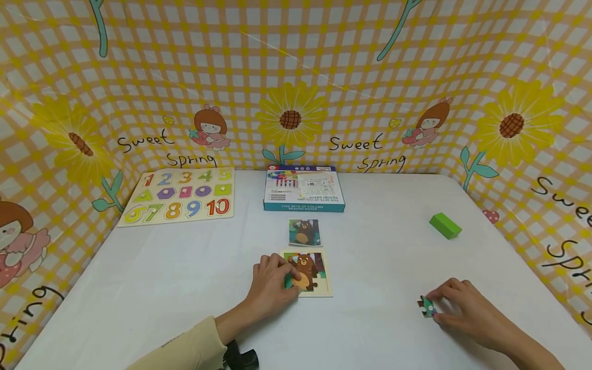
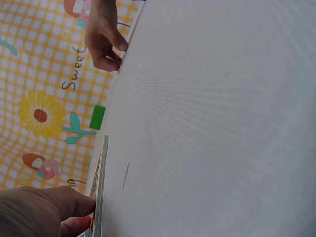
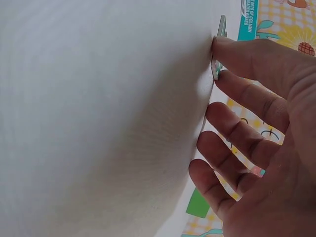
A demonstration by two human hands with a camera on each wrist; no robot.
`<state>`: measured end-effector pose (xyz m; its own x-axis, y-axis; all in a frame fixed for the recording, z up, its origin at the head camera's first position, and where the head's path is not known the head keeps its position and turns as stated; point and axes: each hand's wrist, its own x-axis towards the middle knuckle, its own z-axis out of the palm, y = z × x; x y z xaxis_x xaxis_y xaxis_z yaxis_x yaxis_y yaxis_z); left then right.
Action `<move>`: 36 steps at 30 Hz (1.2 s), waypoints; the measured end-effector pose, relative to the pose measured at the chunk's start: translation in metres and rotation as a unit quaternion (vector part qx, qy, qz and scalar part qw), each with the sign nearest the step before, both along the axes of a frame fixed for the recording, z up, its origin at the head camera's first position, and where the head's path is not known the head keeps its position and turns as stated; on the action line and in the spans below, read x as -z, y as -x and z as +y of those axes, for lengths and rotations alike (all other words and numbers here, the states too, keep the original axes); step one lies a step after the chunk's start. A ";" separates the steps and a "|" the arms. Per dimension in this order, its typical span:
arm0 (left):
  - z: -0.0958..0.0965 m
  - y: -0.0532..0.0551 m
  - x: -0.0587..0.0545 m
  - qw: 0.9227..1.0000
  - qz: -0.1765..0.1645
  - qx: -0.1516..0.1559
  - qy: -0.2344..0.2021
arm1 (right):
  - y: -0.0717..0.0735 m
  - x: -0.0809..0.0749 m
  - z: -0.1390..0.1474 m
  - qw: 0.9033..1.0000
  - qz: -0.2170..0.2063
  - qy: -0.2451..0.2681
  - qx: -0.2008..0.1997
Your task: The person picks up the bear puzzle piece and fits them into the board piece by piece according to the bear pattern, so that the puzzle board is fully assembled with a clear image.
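Observation:
A square wooden puzzle board (image 1: 329, 280) with a brown bear picture lies in front of me, its lower right corner bare of picture. My left hand (image 1: 272, 285) holds its near left side, thumb at the near edge and curled fingers over the picture, hiding that part. In the left wrist view the thumb (image 2: 79, 203) meets the board's rim (image 2: 101, 182). Off to the right, my right hand (image 1: 472, 311) pinches a green and brown jigsaw piece (image 1: 427, 307) between thumb and index finger, close over the table. The other fingers spread loosely in the right wrist view.
A bear picture card (image 1: 304, 233) lies just beyond the board, with a flat teal-edged box (image 1: 304, 192) behind it. A number and shape board (image 1: 178, 198) sits far left. A green block (image 1: 445, 225) is at the right. Checkered cloth (image 1: 347, 67) walls the table (image 1: 379, 246).

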<state>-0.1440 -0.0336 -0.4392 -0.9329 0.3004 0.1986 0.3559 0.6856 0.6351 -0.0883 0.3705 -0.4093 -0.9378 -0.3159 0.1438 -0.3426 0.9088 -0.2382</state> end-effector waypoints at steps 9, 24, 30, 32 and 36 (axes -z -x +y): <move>0.000 0.001 0.001 1.000 0.001 -0.001 0.001 | 0.003 0.002 0.002 1.000 0.026 0.008 -0.009; 0.000 0.000 -0.001 1.000 0.000 -0.002 0.002 | 0.011 -0.011 -0.026 0.999 0.029 0.029 -0.035; 0.000 0.000 -0.002 1.000 -0.001 0.000 0.003 | 0.023 -0.022 -0.064 0.999 -0.026 0.032 -0.023; 0.000 0.000 -0.002 1.000 -0.002 0.000 0.002 | 0.028 -0.023 -0.076 0.999 -0.033 0.033 -0.021; 0.000 0.000 -0.002 1.000 -0.003 0.001 0.000 | 0.036 -0.023 -0.099 0.998 -0.031 0.037 -0.026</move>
